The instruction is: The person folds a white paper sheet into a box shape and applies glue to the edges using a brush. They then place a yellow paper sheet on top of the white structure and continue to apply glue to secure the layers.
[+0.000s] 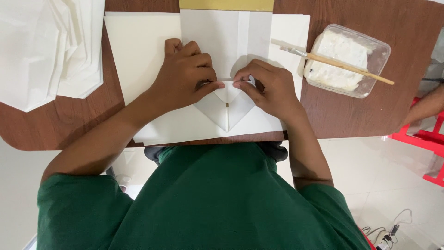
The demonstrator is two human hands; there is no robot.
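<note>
Dark brown wood-grain table with rounded corners (379,111) sits over a pale, glossy tiled floor (379,176). Some red plastic furniture (425,139) pokes in on the right edge, and thin cables (393,229) lie tangled on the floor bottom right. Lighting's soft, even.

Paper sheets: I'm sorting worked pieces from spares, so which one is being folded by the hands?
The folded sheet at the table's near edge, pinched by both hands, with a pointed flap; the paper stack lies untouched at far left.

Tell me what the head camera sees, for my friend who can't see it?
Two hands, the left hand and right hand, press a fold in a white folded paper on a brown wooden table. To the right, a paintbrush rests across a clear tub of white paste; a stack of white paper lies at left.
</note>
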